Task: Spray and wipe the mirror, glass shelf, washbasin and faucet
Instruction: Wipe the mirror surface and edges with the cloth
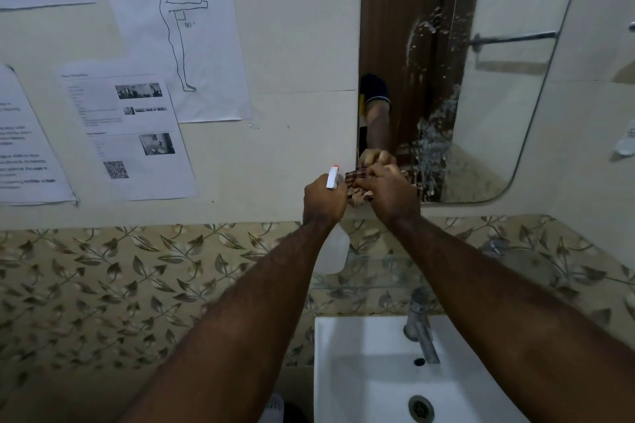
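At the mirror's point(481, 79) lower corner, hands grip spray bottle point(333, 247) and cloth point(357, 178)

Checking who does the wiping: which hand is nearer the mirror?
Right. The right hand presses the cloth at the mirror's lower left corner; the left hand holds the bottle beside it.

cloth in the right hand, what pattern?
Checked, dark red and cream, on the cloth bunched under the right hand. Head view, the only one.
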